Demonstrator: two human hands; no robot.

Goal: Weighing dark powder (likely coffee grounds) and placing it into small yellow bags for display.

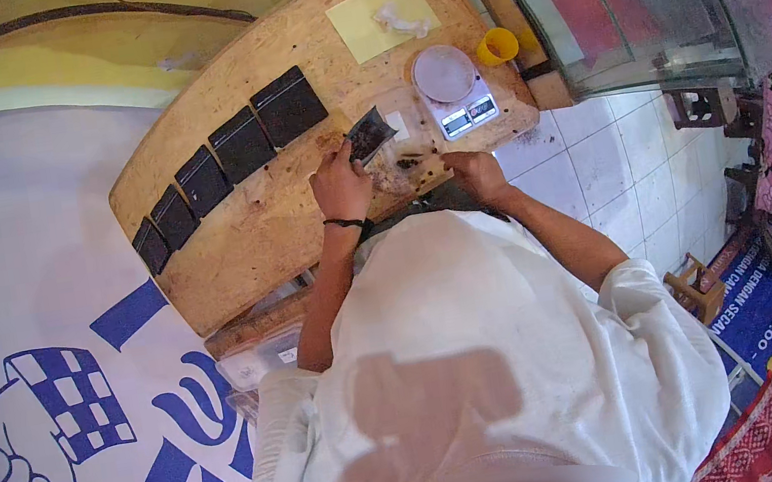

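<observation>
My left hand (342,191) is closed around the lower end of a black pouch (372,134), held tilted above the near side of the wooden table. The pouch looks dark grey inside at its upper end. My right hand (478,175) is at the table's near edge with its fingers pinched together. Just left of those fingertips lies a small dark, thin thing (408,162), perhaps a spoon; I cannot tell whether the fingers hold it. Beyond them stands a digital kitchen scale (469,117) bearing a round pale dish (444,73).
Several flat black pouches (242,145) form a row along the table's (288,221) left side. A yellow cup (497,46) stands right of the scale, and a yellow sheet (364,25) with crumpled plastic lies farther back. A glass case (648,22) rises at the right.
</observation>
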